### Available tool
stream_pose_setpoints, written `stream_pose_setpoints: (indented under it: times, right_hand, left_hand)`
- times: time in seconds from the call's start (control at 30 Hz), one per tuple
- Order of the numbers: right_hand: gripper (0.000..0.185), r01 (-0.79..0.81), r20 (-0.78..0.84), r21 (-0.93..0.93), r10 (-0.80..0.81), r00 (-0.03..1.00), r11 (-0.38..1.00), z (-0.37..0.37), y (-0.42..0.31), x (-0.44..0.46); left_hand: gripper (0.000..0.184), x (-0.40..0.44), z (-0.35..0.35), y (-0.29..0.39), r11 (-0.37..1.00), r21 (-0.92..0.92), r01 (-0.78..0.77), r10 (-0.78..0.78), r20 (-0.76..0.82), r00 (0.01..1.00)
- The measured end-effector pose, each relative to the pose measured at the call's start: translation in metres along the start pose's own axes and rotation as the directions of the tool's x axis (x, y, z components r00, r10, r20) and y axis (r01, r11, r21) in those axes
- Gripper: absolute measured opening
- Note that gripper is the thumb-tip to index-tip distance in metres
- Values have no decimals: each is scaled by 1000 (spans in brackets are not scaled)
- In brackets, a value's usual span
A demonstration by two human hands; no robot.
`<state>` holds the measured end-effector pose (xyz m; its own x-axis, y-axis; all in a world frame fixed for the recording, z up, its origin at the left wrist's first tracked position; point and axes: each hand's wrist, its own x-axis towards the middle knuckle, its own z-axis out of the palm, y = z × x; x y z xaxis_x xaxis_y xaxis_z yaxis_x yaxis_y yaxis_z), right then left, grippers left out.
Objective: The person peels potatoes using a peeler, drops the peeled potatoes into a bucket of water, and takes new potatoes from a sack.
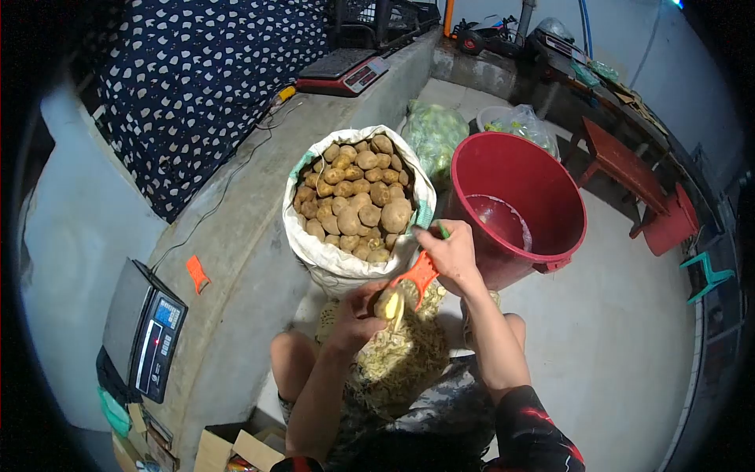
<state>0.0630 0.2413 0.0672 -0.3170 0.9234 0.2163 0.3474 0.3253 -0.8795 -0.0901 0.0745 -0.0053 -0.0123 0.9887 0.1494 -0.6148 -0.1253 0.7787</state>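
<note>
Dark sleeves [535,433] lay nearest the head camera; beyond them, the left hand [358,318] was closed round a partly peeled potato [387,304] and the right hand [452,253] round an orange peeler [419,273], above heaped peelings [401,358]. Peeling appeared well begun but far from done: a sack [338,271] of unpeeled potatoes [350,197] stood ahead, beside a red tub [503,153].
</note>
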Motion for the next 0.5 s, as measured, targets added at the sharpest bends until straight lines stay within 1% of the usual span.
stream_pose_setpoints:
  times: [0.03,0.07,0.1,0.13,0.17,0.2,0.23,0.27,0.33,0.37,0.4,0.43,0.47,0.5]
  right_hand:
    - [39,229,-24,-117,-233,972,966,-3,-10,-4]
    - [39,435,-19,-232,-451,892,870,-6,-19,-8]
    - [39,546,-28,-406,-608,794,733,-9,-23,-11]
    - [39,542,-32,-405,-604,797,737,-6,-17,-8]
    - [38,340,-19,-251,-356,934,906,-1,-5,-4]
    - [37,93,39,-102,-89,995,990,2,1,1]
    - [37,-27,78,-30,29,997,999,1,7,4]
    - [37,-23,76,-29,25,997,999,0,14,7]
    - [36,-82,86,56,77,993,995,-1,7,6]
    - [37,-61,74,45,58,996,997,-3,4,3]
    - [37,-61,75,44,57,996,997,-6,-6,-1]
    - [36,145,44,-101,-141,989,984,-8,-14,-7]
    - [36,335,42,-246,-335,941,910,-10,-20,-10]
    - [37,473,8,-421,-518,855,774,-11,-22,-12]
  left_hand:
    - [66,2,1,2,996,78,42,-39,-34,999]
    - [66,4,4,2,996,76,44,-41,-35,999]
    - [67,3,7,3,994,99,39,-36,-35,999]
    - [68,3,9,3,992,125,32,-28,-33,999]
    - [68,2,8,3,991,126,35,-31,-31,999]
    - [68,2,5,1,996,80,39,-38,-12,999]
    - [68,2,3,-1,999,34,40,-41,6,999]
    - [68,1,0,-3,999,36,37,-37,9,999]
    - [66,-1,-3,-4,998,-65,4,-3,16,1000]
    - [66,-1,-4,-6,998,-65,4,-3,16,1000]
    - [66,2,-2,-7,998,56,22,-19,-50,999]
    - [66,4,-1,-7,983,176,48,-27,-118,993]
    - [66,4,-1,-6,983,175,49,-29,-119,992]
    - [67,4,-2,-5,989,148,27,-16,-70,997]
